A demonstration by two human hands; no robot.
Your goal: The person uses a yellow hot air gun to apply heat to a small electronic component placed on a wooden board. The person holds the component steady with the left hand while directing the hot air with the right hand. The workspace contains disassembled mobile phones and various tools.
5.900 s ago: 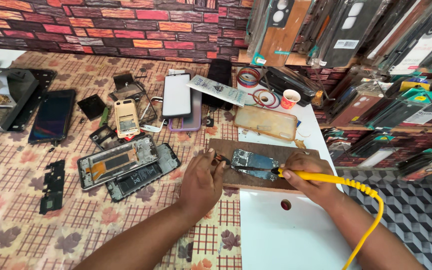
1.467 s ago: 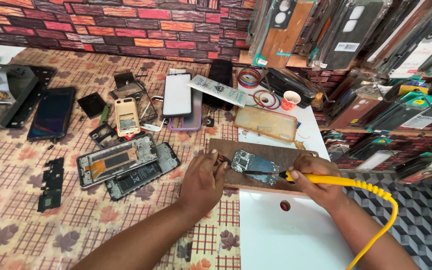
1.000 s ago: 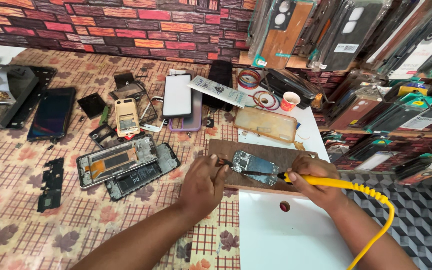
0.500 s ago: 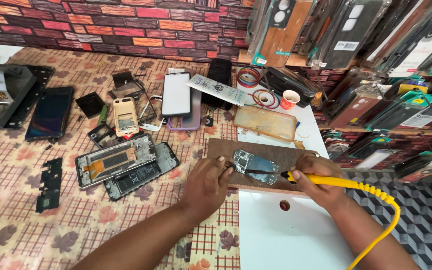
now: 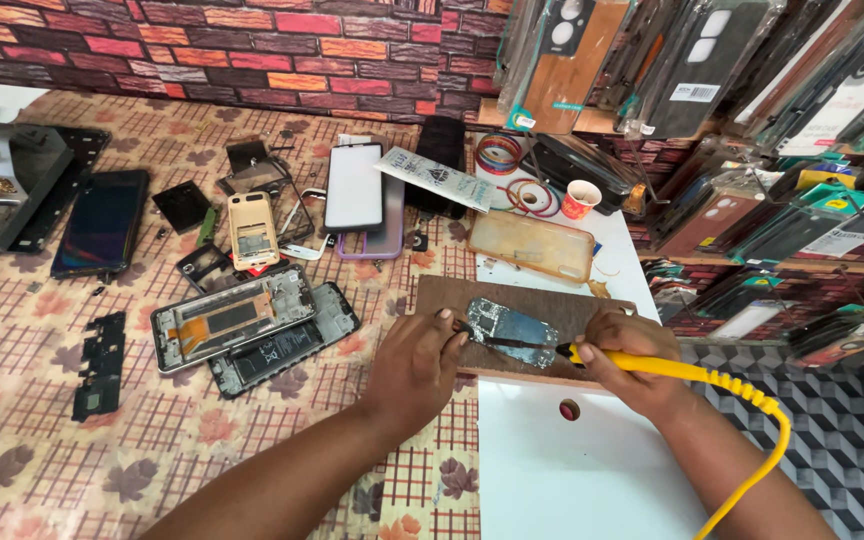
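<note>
A small phone circuit board (image 5: 512, 323) lies on a brown wooden board (image 5: 592, 305). My right hand (image 5: 624, 350) grips a yellow-handled soldering iron (image 5: 642, 362); its dark tip lies across the circuit board's lower part. A coiled yellow cord (image 5: 752, 400) runs from the handle past my forearm. My left hand (image 5: 414, 365) rests at the board's left end, its fingers pinched on a thin dark tool (image 5: 467, 330) that touches the circuit board's left edge.
Opened phone frames (image 5: 237, 322), a dark phone (image 5: 100, 222), a beige phone (image 5: 252, 228), a white screen (image 5: 354, 186) and loose parts lie on the patterned cloth. A clear case (image 5: 532, 245), tape rolls (image 5: 500, 155) and a cup (image 5: 580, 198) sit behind. Packaged cases (image 5: 712, 70) hang at right.
My left hand lifted off, then came back to the circuit board's left edge. The soldering iron stayed over the board with small shifts, and its cord swung slightly.
</note>
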